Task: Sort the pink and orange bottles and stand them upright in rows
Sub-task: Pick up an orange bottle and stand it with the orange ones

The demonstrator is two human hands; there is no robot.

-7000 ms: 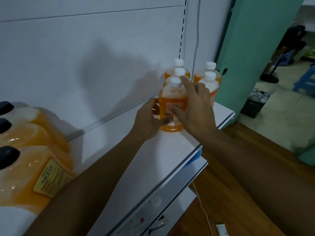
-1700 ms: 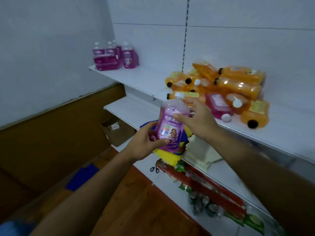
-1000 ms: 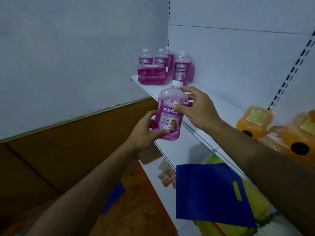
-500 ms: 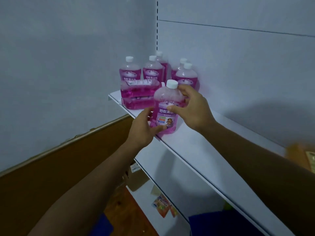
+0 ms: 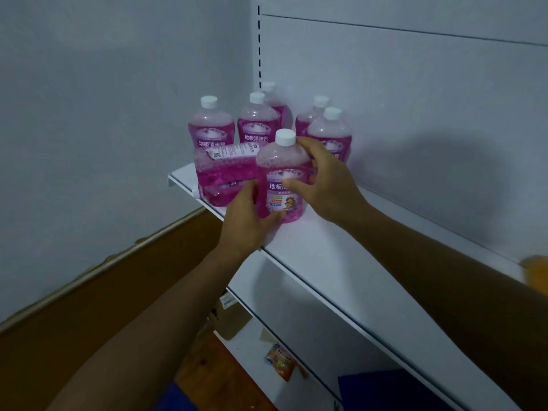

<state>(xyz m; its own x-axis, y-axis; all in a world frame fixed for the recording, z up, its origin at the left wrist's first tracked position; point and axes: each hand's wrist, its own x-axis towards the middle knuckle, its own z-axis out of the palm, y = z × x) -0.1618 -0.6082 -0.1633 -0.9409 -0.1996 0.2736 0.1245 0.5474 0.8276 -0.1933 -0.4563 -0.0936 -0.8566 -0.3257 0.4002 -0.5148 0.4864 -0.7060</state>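
Note:
A pink bottle [image 5: 280, 170] with a white cap stands upright on the white shelf [image 5: 341, 262] near its left end. My left hand [image 5: 247, 221] grips its lower part from the left and my right hand [image 5: 324, 180] holds its upper part from the right, thumb on the label. Behind it several pink bottles [image 5: 256, 121] stand upright against the back panel. Two more pink bottles [image 5: 224, 164] lie on their sides, stacked, just left of the held one. An orange bottle [image 5: 536, 272] shows blurred at the right edge.
The grey wall closes the shelf's left end. A lower white shelf [image 5: 252, 342] holds a cardboard box [image 5: 229, 317] and a small orange packet [image 5: 281, 361]. A blue bag [image 5: 376, 393] lies at the bottom. The brown wooden floor [image 5: 204, 369] is below.
Both hands carried the pink bottle from the mixed pile leftwards to the pink group and set it down upright on the shelf. Half a second ago it sat slightly nearer the edge.

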